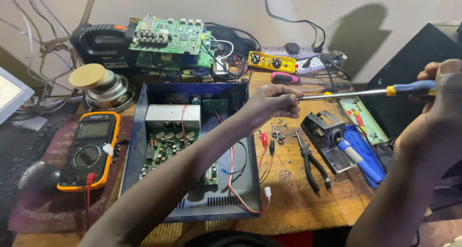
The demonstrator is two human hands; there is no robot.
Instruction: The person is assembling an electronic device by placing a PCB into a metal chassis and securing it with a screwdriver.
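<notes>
On a cluttered wooden tabletop (pixel 298 199), above an open metal case (pixel 192 146), the right hand (pixel 440 100) grips a screwdriver (pixel 365 92); left hand (pixel 274 102) pinches its tip.

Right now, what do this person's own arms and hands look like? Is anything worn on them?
Both are bare. The left hand and its long forearm show no sleeve, glove, watch or ring. The right hand is likewise ungloved, with no sleeve on the forearm below it. No bracelet or marking is visible on either; the upper arms lie outside the picture.
</notes>
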